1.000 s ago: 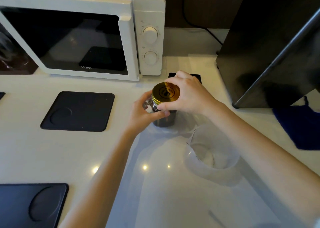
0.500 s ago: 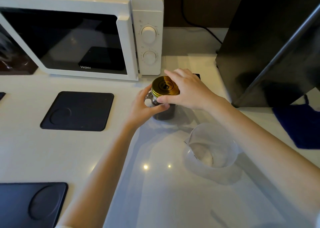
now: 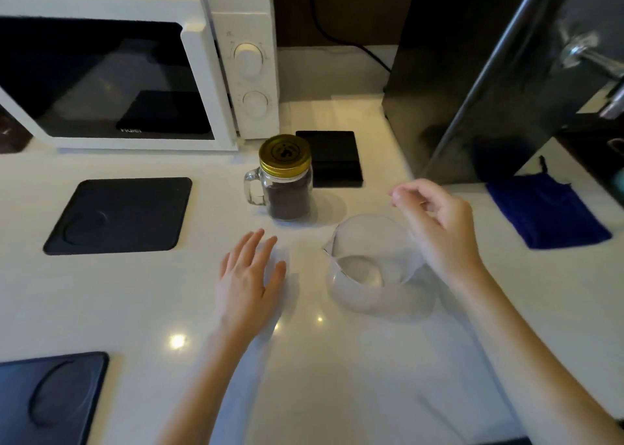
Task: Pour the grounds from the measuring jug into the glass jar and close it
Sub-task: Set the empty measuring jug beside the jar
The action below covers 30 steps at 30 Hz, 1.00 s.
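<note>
Measuring jug [image 3: 374,262] is standing empty on the white bench [image 3: 371,377], between the 2 hands and just in front of the glass jar [image 3: 287,188], which is holding the dark grounds under its gold lid [image 3: 284,152]. Both hands, on the jar 0.5 s ago, are now hanging clear of it, the right hand [image 3: 439,221] loosely curled and the left hand [image 3: 251,275] flat and spread, each grip holding nothing. Judging by that release, the closing is looking finished.
</note>
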Available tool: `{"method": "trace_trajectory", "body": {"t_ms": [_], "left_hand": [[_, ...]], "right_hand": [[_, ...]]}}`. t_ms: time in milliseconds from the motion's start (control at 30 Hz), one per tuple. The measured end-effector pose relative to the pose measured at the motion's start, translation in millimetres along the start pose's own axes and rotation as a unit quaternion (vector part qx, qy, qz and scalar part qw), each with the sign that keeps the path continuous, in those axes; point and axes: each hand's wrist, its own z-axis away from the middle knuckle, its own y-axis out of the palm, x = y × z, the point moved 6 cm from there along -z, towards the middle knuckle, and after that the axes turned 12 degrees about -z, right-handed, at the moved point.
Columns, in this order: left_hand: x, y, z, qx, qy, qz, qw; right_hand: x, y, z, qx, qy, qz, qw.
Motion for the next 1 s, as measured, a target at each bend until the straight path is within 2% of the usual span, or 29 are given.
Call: {"method": "trace_trajectory", "body": {"t_ms": [133, 367, 667, 1000], "left_hand": [[-11.1, 18.6, 20.4, 0.055, 0.031, -0.047, 0.997], [-13.9, 28.5, 26.1, 0.073, 0.009, -0.075, 0.994], [-14.2, 24.6, 25.4, 0.061, -0.006, -0.064, 0.996], [-15.6, 20.9, 24.5, 0.059, -0.021, -0.038, 0.997]], "right_hand": [[-26.9, -11.4, 31.4, -0.088, 0.063, -0.064, 0.992], [-45.5, -4.4, 51.8, -0.131, 0.123, -0.142, 0.974], [-47.5, -1.8, 35.5, -0.115, 0.100, -0.178, 0.972], [-36.6, 0.0, -36.0, -0.129, 0.053, -0.194, 0.971]]}}
